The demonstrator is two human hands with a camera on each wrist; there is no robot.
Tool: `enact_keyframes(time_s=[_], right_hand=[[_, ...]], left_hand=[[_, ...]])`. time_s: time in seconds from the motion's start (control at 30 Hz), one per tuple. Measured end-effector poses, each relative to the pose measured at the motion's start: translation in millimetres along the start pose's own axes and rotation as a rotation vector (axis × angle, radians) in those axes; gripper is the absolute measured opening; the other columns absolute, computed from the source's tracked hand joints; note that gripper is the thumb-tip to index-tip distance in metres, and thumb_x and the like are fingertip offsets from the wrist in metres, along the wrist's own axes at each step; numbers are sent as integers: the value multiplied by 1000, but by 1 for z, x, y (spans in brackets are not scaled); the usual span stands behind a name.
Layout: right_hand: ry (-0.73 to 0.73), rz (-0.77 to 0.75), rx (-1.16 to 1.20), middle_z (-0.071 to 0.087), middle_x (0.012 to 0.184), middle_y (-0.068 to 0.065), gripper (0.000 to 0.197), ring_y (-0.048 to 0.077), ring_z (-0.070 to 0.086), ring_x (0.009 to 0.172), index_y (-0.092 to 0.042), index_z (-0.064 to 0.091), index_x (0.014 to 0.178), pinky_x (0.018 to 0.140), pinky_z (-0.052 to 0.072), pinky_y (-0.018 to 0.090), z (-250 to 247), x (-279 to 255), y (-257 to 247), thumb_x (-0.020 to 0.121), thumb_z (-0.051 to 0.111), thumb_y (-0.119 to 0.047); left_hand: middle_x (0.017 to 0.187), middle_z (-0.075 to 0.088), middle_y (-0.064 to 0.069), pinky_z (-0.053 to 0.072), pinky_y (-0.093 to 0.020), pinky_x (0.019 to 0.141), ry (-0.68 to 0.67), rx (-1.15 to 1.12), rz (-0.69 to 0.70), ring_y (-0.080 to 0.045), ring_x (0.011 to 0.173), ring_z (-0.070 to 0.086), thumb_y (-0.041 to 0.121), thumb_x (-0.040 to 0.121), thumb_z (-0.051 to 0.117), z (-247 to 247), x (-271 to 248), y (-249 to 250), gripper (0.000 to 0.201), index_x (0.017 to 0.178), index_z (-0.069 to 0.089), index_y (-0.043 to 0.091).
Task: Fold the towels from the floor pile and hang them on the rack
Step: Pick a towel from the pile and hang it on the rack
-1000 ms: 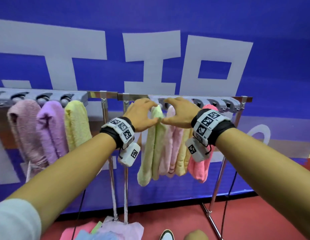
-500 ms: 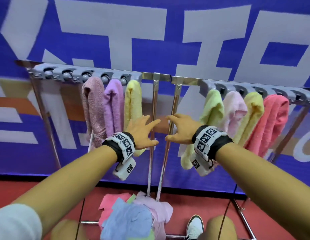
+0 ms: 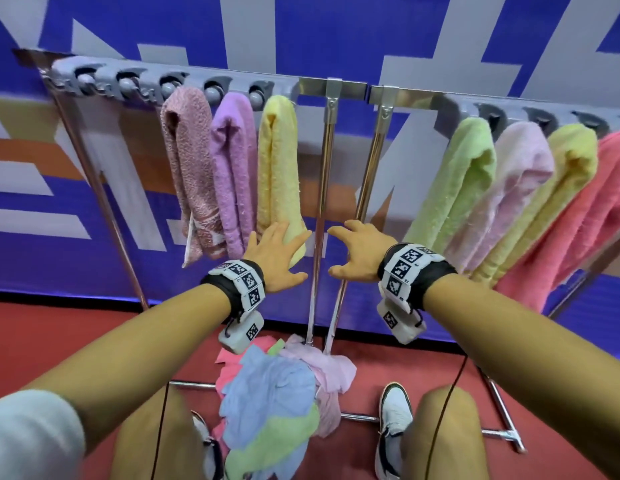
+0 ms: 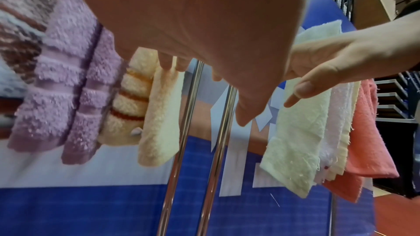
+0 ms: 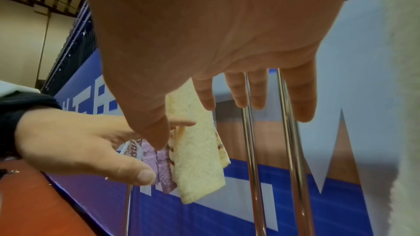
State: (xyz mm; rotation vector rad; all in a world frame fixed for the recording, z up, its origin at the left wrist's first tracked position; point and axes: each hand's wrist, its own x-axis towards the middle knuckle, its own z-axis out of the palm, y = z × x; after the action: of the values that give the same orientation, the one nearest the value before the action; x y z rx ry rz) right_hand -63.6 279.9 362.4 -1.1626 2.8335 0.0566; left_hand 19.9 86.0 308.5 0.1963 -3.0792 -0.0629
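I judge I'm between towels: both hands are empty, my left hand (image 3: pixel 275 258) and right hand (image 3: pixel 358 252) with fingers spread and relaxed, in front of the rack (image 3: pixel 336 88). Next I must reach down for the floor pile (image 3: pixel 270 389) (crumpled blue, green and pink cloth, near my feet). Seven folded towels hang already, the yellow towel (image 3: pixel 277 161) just behind my left hand.

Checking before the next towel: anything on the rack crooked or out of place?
Nothing stands out. Seven folded towels hang on the rack, three left of the centre posts, four right. The floor pile is still unfolded. Both the left hand and the right hand are empty.
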Motion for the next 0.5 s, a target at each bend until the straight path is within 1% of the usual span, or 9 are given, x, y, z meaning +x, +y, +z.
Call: enact_keyframes(time_s=[0.1, 0.2, 0.33, 0.43, 0.5], right_hand=[[-40, 23, 25, 21, 159, 8, 90, 33, 31, 141, -32, 19, 152, 101, 46, 54, 16, 5, 9, 78, 61, -63], [-86, 39, 81, 19, 159, 9, 91, 34, 33, 140, -32, 18, 152, 102, 45, 54, 32, 11, 17, 79, 62, -62], [-127, 38, 148, 24, 156, 12, 90, 35, 42, 134, -28, 21, 152, 103, 45, 51, 57, 26, 23, 78, 63, -61], [-172, 38, 179, 26, 156, 13, 90, 36, 41, 135, -28, 21, 152, 105, 43, 50, 79, 37, 23, 80, 64, -59], [-203, 38, 194, 27, 154, 13, 89, 36, 41, 135, -26, 21, 152, 105, 43, 50, 96, 45, 22, 81, 64, -57]], left_hand=[[162, 0, -13, 10, -63, 116, -38, 6, 19, -29, 150, -1, 60, 84, 57, 18, 4, 3, 90, 154, 5, 40], [162, 1, -14, 12, -62, 116, -96, -6, 40, -30, 150, 2, 58, 84, 59, 36, 6, 3, 91, 153, 2, 41], [162, 3, -12, 19, -61, 115, -134, -43, 42, -34, 147, 13, 59, 83, 59, 63, 9, -2, 95, 152, -3, 43], [162, 3, -9, 21, -61, 114, -155, -61, 31, -35, 146, 16, 59, 83, 58, 85, 11, -10, 95, 152, -4, 43], [162, 0, -9, 21, -62, 114, -175, -71, 18, -35, 146, 14, 58, 83, 59, 99, 14, -15, 95, 153, -3, 42]])
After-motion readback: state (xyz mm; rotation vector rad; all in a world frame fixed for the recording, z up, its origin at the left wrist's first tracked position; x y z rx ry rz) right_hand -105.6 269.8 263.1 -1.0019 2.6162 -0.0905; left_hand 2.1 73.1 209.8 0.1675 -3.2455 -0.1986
